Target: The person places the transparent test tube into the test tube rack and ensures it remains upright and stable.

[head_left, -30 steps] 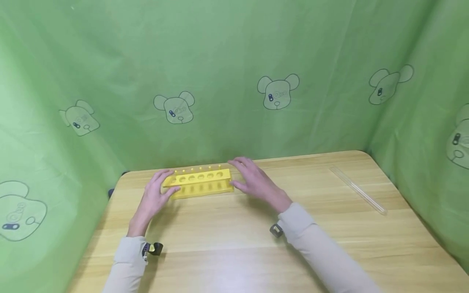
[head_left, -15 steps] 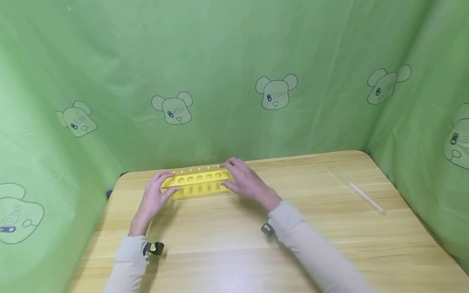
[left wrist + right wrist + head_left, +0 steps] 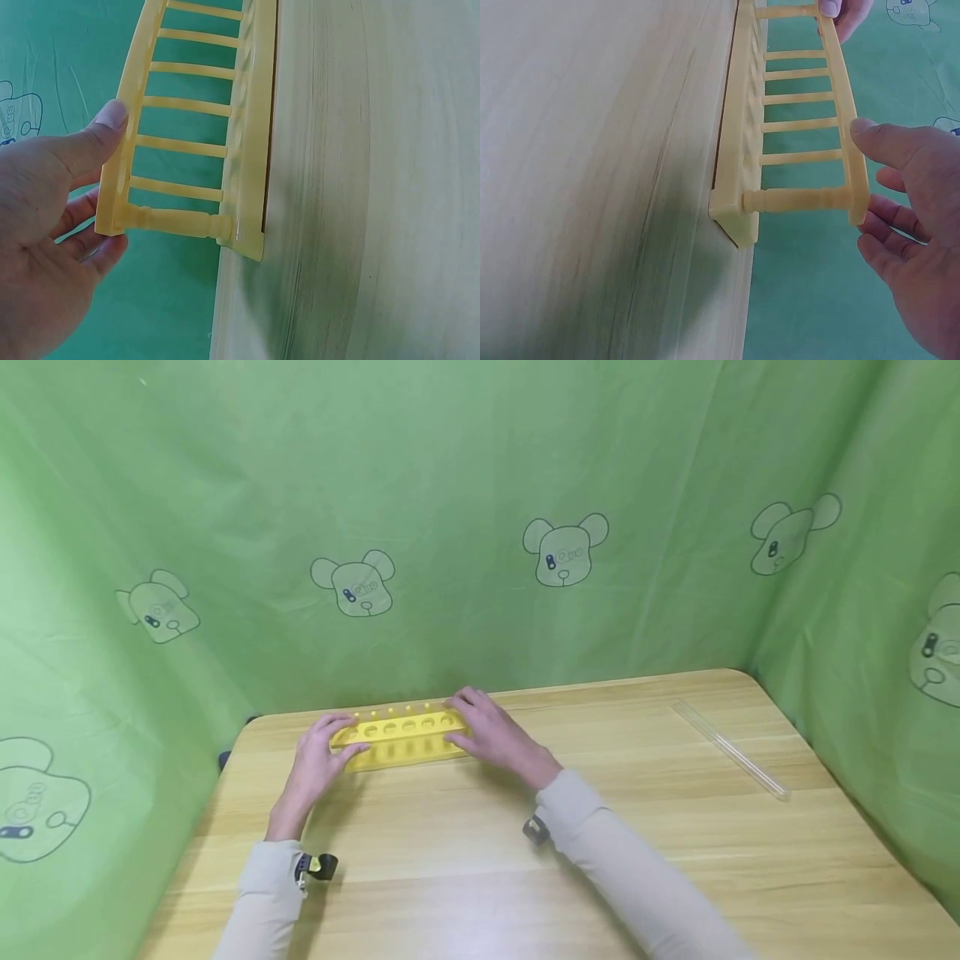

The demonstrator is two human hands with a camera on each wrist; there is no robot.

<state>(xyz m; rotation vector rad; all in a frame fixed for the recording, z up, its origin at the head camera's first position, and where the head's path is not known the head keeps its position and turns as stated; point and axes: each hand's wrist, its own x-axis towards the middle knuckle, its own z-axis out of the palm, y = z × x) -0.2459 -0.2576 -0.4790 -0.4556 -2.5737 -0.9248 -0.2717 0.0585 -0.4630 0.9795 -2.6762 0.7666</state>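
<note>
A yellow plastic test tube rack (image 3: 408, 727), with a row of round holes and a row of pegs, stands upright near the table's back edge. My left hand (image 3: 313, 762) holds the left end of its top plate, thumb on the front edge and fingers behind. At the opposite end, my right hand (image 3: 498, 735) pinches the top plate likewise. In the left wrist view the left thumb (image 3: 105, 124) presses on the plate's edge. The right wrist view has the right thumb (image 3: 874, 135) against the same plate. No tubes show in the rack.
Two clear glass tubes or rods, hard to tell apart, seem to lie at the right as one slender glass piece (image 3: 733, 752). A green curtain (image 3: 465, 527) with bear-head prints surrounds the wooden table (image 3: 420, 852) at the back and sides.
My right hand has moved left onto the rack's right end and now grips it. The left hand keeps its hold, and the rack has hardly shifted.
</note>
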